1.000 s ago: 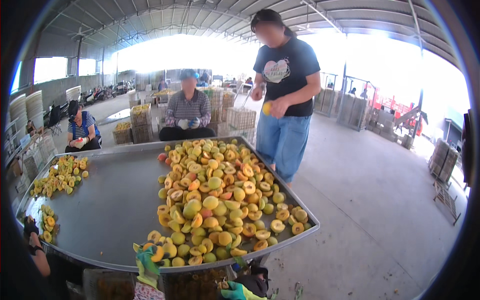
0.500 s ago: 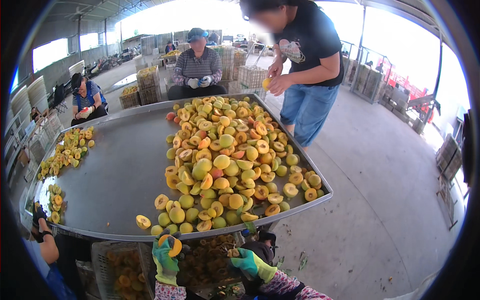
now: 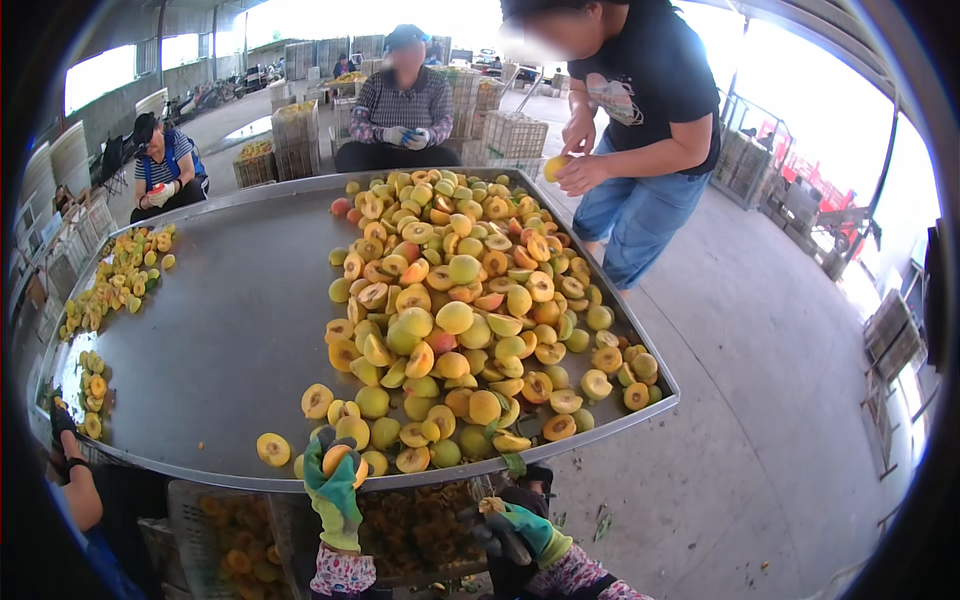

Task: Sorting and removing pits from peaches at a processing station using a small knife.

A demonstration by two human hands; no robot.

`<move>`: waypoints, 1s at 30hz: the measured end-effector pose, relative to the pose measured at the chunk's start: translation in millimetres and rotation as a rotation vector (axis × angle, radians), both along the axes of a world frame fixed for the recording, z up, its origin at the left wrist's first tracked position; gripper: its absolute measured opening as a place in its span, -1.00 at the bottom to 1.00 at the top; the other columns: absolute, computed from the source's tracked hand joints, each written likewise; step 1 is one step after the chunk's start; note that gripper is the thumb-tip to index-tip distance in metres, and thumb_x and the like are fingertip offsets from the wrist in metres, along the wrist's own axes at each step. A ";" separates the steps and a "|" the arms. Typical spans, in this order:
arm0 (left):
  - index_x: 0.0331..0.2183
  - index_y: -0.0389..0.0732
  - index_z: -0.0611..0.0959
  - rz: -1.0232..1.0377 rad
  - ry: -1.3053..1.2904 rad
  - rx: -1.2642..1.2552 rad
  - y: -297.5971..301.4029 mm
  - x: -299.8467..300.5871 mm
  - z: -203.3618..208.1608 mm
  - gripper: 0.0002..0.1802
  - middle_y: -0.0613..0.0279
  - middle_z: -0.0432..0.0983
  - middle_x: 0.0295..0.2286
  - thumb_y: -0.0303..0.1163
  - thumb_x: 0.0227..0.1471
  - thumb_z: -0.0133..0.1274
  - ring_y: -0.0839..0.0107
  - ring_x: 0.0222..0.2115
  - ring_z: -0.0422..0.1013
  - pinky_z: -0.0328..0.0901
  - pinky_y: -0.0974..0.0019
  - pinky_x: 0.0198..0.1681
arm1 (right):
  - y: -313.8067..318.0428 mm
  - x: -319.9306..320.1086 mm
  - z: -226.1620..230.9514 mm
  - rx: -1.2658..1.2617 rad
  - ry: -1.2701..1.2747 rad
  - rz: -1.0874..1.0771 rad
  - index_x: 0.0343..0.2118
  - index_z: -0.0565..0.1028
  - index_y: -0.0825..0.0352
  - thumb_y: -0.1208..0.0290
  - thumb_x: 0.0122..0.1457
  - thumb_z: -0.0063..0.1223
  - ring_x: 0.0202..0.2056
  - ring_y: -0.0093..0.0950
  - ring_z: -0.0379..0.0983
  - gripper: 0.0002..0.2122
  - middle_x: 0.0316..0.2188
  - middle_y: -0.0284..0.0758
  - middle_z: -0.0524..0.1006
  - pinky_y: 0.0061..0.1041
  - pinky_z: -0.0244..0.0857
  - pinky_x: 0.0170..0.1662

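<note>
My left hand [image 3: 331, 490], in a green and grey glove, is closed around a cut peach [image 3: 343, 462] at the table's near rim. Loose peaches lie just beyond its fingers. My right hand [image 3: 518, 532], gloved the same way, is below the rim to the right. Its fingers are curled, with a small tan-brown piece [image 3: 491, 505] at their tips, too small to name surely. A large heap of halved and whole yellow-green peaches [image 3: 455, 318] covers the right part of the metal table [image 3: 240, 330].
Under the near rim sit a crate of brown scraps [image 3: 420, 530] and a crate of peach pieces [image 3: 240, 545]. A standing person [image 3: 640, 130] handles a peach at the right edge; a seated person [image 3: 400, 105] is at the far side. Another worker's arm [image 3: 82, 495] reaches in at left.
My left hand has moved forward from below the near rim to above it, still holding the cut peach. My right hand stays below the rim. The view has shifted slightly.
</note>
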State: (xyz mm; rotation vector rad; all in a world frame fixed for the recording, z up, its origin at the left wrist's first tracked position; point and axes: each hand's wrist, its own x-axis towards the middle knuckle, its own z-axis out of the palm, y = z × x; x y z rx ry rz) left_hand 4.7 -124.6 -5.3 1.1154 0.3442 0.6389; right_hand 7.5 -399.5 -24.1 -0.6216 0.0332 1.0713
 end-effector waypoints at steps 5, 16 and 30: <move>-0.04 -0.28 0.44 -0.055 0.072 0.029 15.0 18.4 -29.4 -0.58 0.19 0.44 -0.21 -0.52 0.01 0.06 0.48 -0.31 0.41 0.41 0.40 -0.27 | -1.8 0.3 2.4 -0.035 -0.009 -0.093 0.11 0.24 0.45 0.26 0.21 -0.02 -0.48 -0.57 0.27 -0.52 -0.43 -0.38 0.36 -0.62 0.19 -0.41; -0.02 -0.30 0.43 -0.060 0.027 0.051 22.0 17.8 -35.3 -0.57 0.22 0.44 -0.19 -0.55 0.02 0.05 0.42 -0.26 0.43 0.41 0.39 -0.19 | 0.2 12.1 0.0 -0.012 0.024 -0.067 0.11 0.24 0.48 0.23 0.24 -0.06 -0.60 -0.58 0.22 -0.51 -0.56 -0.42 0.32 -0.63 0.14 -0.52; -0.06 -0.28 0.42 -0.024 0.065 -0.012 19.0 16.3 -15.8 -0.59 0.16 0.47 -0.24 -0.42 0.03 0.08 0.46 -0.38 0.44 0.44 0.39 -0.35 | 25.5 9.7 -3.9 0.011 0.155 -0.167 0.05 0.29 0.45 0.32 0.18 0.04 -0.47 -0.60 0.32 -0.56 -0.41 -0.31 0.44 -0.67 0.23 -0.49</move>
